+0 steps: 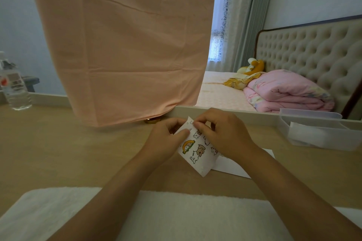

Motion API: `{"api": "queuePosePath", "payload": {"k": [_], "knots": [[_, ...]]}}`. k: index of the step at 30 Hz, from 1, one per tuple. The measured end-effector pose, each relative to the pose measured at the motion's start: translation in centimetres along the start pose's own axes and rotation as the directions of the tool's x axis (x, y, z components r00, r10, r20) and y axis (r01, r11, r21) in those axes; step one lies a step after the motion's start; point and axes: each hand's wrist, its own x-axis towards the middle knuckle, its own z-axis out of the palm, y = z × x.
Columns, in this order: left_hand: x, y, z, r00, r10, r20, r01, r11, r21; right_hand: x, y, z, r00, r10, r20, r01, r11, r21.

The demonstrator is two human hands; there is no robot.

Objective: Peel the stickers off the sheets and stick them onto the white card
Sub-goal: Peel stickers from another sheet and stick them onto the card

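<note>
holding a sticker sheet [196, 150] up over the desk [58, 148], left hand [166, 143] pinching its left edge, right hand [221, 135] fingertips pinching at the top, white card [233, 166] lying underneath

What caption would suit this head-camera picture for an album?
Left hand holds a cartoon sticker sheet while right hand picks at its top edge; white card lies on the desk.

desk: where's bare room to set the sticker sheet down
Widest bare patch: desk left of the left hand, bordered by the bottle, the hanging cloth and the towel. A smaller strip on the right, between the plastic box and the towel. Crowded middle: left hand and right hand hold the sticker sheet by the white card.
</note>
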Motion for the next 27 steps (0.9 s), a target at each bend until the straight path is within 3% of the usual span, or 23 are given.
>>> {"api": "queuePosePath", "payload": {"k": [4, 8, 17, 27], "knots": [[-0.01, 0.13, -0.15, 1.0, -0.019, -0.001, 0.019, 0.999, -0.041, 0.24, -0.36, -0.4, 0.997, 0.055, 0.051, -0.056, 0.998, 0.008], [-0.03, 0.01, -0.38, 1.0, -0.03, 0.007, 0.03, 0.998, -0.049, 0.47, -0.37, -0.49, 0.968, 0.183, 0.171, -0.217, 0.953, 0.213], [0.0, -0.18, -0.43, 0.994, -0.11, 0.001, 0.11, 0.991, -0.071, 0.29, -0.6, -0.37, 0.859, 0.399, 0.32, -0.51, 0.717, 0.474], [0.09, -0.84, -0.69, 0.984, -0.175, -0.021, 0.173, 0.983, -0.068, 0.02, -0.12, 0.1, 0.793, 0.498, 0.351, -0.606, 0.582, 0.543]]}}
